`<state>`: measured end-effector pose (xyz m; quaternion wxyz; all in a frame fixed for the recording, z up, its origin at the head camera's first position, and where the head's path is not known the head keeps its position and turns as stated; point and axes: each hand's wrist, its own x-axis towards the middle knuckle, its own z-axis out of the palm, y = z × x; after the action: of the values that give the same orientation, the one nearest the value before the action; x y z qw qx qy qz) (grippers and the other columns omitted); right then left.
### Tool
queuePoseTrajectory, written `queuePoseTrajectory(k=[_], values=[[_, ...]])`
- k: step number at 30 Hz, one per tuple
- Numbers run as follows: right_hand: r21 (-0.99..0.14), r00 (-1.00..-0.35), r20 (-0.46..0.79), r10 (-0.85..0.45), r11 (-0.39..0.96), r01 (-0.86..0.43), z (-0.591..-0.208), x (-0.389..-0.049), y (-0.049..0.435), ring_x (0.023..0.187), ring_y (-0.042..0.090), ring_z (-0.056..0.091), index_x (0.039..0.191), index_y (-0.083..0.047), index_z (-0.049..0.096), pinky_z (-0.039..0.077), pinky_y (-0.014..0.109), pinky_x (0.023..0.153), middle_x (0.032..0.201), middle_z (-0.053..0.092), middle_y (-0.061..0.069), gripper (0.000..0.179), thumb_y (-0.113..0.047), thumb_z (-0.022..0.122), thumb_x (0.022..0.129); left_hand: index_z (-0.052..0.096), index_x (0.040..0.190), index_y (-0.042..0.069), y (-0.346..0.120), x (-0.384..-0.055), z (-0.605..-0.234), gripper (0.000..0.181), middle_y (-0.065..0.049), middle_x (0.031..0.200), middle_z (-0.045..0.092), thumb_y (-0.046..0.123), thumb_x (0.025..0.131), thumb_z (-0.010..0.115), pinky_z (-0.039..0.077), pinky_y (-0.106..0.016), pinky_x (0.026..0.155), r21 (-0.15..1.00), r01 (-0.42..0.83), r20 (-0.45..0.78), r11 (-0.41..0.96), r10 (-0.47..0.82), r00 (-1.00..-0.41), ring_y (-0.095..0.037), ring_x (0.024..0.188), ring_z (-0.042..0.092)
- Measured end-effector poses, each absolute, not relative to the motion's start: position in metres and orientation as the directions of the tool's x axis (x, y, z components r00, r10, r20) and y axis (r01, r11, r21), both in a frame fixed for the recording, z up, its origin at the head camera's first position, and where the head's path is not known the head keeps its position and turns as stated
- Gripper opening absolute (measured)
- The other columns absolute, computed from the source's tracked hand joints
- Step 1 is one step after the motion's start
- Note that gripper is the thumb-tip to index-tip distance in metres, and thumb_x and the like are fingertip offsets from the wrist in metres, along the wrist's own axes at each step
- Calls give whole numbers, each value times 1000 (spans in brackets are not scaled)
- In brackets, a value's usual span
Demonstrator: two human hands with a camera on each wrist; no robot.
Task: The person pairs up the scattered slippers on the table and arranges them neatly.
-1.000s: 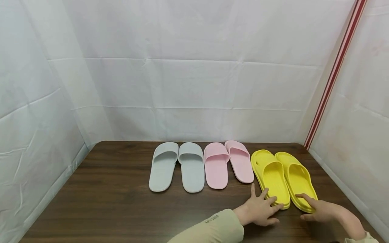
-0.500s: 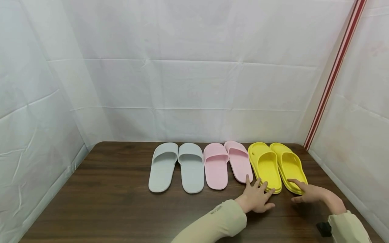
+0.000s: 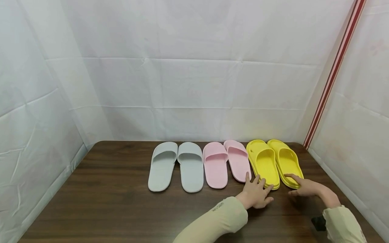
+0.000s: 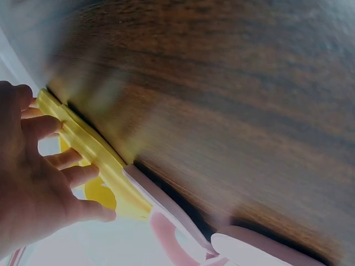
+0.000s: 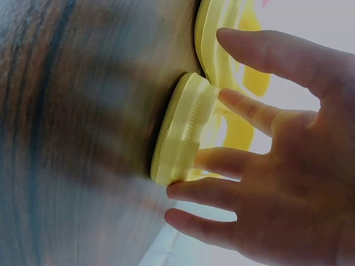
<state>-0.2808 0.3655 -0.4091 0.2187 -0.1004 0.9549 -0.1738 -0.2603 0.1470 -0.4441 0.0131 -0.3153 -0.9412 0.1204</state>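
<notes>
Two yellow slippers stand side by side at the back right, a left one (image 3: pixel 267 167) and a right one (image 3: pixel 288 162), toes toward the back edge. My left hand (image 3: pixel 256 193) lies with spread fingers on the heel end of the left yellow slipper. In the left wrist view its fingers (image 4: pixel 66 158) reach over the yellow sole's edge. My right hand (image 3: pixel 308 188) touches the heel of the right yellow slipper with extended fingers. The right wrist view shows fingertips (image 5: pixel 180 191) against that heel, thumb and fingers apart.
Left of the yellow pair stand two pink slippers (image 3: pixel 216 170) (image 3: pixel 240 165) and two pale grey slippers (image 3: pixel 162 172) (image 3: pixel 192 173), in a row. They rest on a dark wooden table (image 3: pixel 115 202). White cloth (image 3: pixel 194 84) hangs behind and at both sides.
Both hands have moved away from me and slightly left, and the yellow slippers have slid with them to the table's back edge, beside the pink pair. The pink and grey slippers stayed put.
</notes>
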Motion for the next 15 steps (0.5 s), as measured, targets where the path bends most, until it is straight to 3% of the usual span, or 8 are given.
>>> queuePoseTrajectory(k=[15], values=[[-355, -894, -370, -251, 928, -114, -410, -278, 368, 105, 49, 47, 127, 7, 32, 40, 55, 80, 120, 41, 39, 74, -40, 64, 79, 18, 135, 50, 141, -261, -444, 43, 18, 142, 27, 54, 92, 21, 17, -43, 108, -246, 575, -48, 780, 583, -811, -7, 135, 21]])
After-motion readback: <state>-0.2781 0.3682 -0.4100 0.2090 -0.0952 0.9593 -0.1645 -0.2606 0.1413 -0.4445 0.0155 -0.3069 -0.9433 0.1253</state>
